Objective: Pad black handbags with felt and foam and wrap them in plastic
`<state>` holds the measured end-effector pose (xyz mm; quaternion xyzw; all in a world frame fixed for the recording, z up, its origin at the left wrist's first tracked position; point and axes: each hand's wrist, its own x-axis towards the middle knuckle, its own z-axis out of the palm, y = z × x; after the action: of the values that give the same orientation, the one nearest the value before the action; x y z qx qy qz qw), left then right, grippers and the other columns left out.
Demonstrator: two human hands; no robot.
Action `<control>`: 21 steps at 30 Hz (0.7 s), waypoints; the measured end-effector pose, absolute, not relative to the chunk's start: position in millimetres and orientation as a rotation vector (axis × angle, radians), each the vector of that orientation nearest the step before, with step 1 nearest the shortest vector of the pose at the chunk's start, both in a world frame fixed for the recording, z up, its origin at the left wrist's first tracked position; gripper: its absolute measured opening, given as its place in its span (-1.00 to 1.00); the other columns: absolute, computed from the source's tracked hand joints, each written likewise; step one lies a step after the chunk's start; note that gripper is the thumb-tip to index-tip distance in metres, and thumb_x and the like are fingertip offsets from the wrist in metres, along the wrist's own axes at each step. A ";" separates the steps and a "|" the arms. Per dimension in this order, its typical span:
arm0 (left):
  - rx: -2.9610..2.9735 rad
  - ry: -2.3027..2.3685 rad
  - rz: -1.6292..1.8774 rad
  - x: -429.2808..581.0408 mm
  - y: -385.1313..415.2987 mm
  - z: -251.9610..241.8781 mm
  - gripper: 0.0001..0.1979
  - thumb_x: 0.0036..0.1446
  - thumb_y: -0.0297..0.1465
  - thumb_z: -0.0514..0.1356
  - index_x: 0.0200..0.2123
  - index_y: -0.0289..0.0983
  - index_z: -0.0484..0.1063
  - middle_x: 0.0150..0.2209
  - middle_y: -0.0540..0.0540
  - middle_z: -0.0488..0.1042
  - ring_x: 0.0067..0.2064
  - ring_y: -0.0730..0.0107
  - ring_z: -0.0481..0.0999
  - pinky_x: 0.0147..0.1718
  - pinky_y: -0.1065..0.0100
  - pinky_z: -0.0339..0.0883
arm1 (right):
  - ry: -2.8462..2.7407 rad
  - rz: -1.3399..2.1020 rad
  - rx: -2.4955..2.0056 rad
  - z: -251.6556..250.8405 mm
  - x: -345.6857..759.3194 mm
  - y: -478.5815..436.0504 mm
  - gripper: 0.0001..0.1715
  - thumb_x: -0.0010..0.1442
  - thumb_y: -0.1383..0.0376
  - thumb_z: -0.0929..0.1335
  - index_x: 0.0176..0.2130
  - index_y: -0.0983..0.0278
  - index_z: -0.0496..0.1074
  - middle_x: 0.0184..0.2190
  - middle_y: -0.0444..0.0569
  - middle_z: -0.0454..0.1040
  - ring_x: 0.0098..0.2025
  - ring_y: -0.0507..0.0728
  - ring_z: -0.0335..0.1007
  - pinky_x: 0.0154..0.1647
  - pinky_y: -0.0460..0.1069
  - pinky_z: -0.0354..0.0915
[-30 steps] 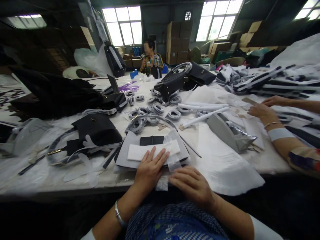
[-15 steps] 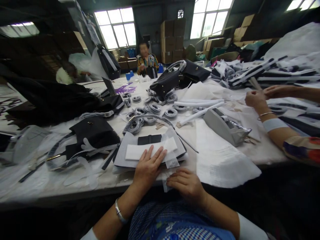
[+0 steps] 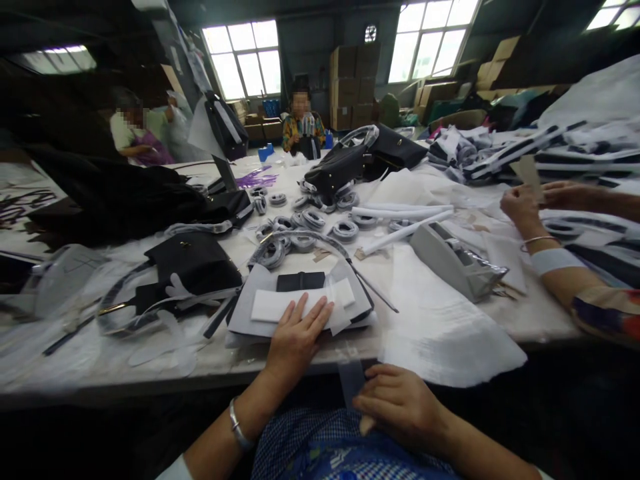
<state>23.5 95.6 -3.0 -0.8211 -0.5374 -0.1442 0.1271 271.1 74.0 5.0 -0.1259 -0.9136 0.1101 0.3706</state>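
Observation:
My left hand (image 3: 301, 328) lies flat, fingers stretched, on a white foam strip (image 3: 267, 307). The strip rests on a dark handbag (image 3: 367, 308) lying on the table, its face covered by a pale sheet (image 3: 243, 309). Above the foam strip is a small black piece with a band across it (image 3: 300, 281). My right hand (image 3: 400, 403) is lower, in front of the table edge, with curled fingers closed on a clear plastic strip (image 3: 351, 379). A translucent piece (image 3: 342, 320) lies over the foam strip's right end.
A grey tape dispenser (image 3: 453, 263) and a stack of white sheets (image 3: 440, 333) are to the right. Wrapped coils (image 3: 345, 229) and black handbags (image 3: 340, 167) lie beyond. At right, a co-worker's hands (image 3: 523, 203) hold a beige piece. Another black bag (image 3: 193, 263) is at left.
My right hand has moved down and slightly right, drawing the clear plastic strip toward me. My left hand stays on the foam strip. The co-worker at far left has straightened up.

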 end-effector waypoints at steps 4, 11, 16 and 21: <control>-2.379 -1.563 -0.435 23.6 95.9 -5.0 -0.37 0.25 -0.37 0.19 0.35 -0.08 0.12 0.32 -0.03 0.24 0.36 -0.03 0.16 0.25 -0.07 0.20 | -2.292 0.123 -0.479 37.5 268.5 103.9 -0.51 0.31 0.29 0.38 0.20 0.19 0.34 -0.08 -0.01 0.61 0.02 0.14 0.51 0.15 0.11 0.38; -2.365 -1.549 -0.487 24.4 97.2 -8.6 -0.40 0.26 -0.33 0.20 0.33 -0.08 0.16 0.32 0.02 0.25 0.35 -0.04 0.19 0.23 -0.08 0.22 | -2.359 -0.153 -0.468 40.6 249.9 146.2 -0.65 0.34 0.42 0.31 0.07 0.17 0.46 -0.02 -0.05 0.58 0.07 0.16 0.45 0.29 0.21 0.20; -2.384 -1.579 -0.529 25.1 95.8 -11.5 -0.36 0.22 -0.38 0.23 0.34 -0.07 0.13 0.32 0.09 0.23 0.36 -0.04 0.16 0.25 -0.09 0.20 | -2.261 -0.104 -0.455 17.4 252.4 134.5 -0.72 0.32 0.46 0.30 -0.06 0.20 0.51 -0.17 -0.11 0.64 -0.10 0.09 0.53 0.16 0.14 0.30; -2.463 -1.699 -0.601 27.7 91.9 0.6 -0.28 0.13 -0.46 0.25 0.34 -0.06 0.14 0.34 0.10 0.21 0.38 -0.01 0.10 0.32 -0.09 0.08 | -2.192 -0.066 -0.503 0.7 252.4 127.4 -0.70 0.30 0.48 0.32 -0.03 0.22 0.50 -0.13 -0.06 0.63 -0.05 0.12 0.52 0.15 0.14 0.29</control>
<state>27.7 91.9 0.6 -0.8061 -0.5563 -0.1967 0.0449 252.4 127.4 0.7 -0.2018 -0.8790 -0.0264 0.4311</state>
